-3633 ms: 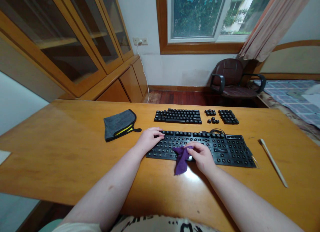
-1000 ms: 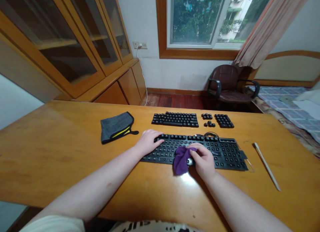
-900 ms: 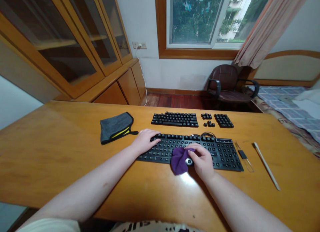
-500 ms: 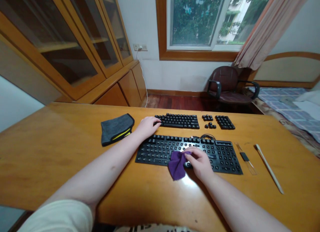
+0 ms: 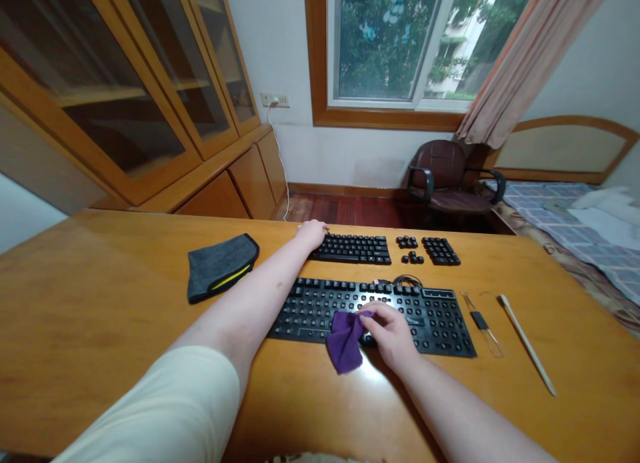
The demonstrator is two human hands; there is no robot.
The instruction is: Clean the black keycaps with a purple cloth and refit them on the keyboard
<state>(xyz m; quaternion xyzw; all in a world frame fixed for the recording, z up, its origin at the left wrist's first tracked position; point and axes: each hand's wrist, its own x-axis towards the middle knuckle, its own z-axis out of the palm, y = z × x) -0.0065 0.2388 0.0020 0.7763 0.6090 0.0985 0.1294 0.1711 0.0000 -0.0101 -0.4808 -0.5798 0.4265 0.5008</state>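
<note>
In the head view, my right hand [image 5: 391, 333] pinches a purple cloth [image 5: 344, 343] over the front middle of a black keyboard base [image 5: 310, 314]. The cloth hangs past the base's front edge. Most of the base's switches are bare, while a back row of keycaps sits in place. My left hand [image 5: 311, 234] reaches to the back left corner of a block of loose black keycaps [image 5: 353, 248] laid out in rows. Its fingers bend together down at the caps; the tips are mostly hidden, so anything between them does not show.
Smaller keycap groups [image 5: 440, 251] lie to the right of the main block. A folded grey cloth [image 5: 220, 263] is on the left. A wire keycap puller [image 5: 480, 320] and a thin brush [image 5: 527, 346] lie on the right. A coiled cable [image 5: 407, 280] rests behind the base.
My left hand has moved away from me, from the front left side of the keycap block to its back left corner. My right hand stays on the base with the cloth. The view has shifted slightly.
</note>
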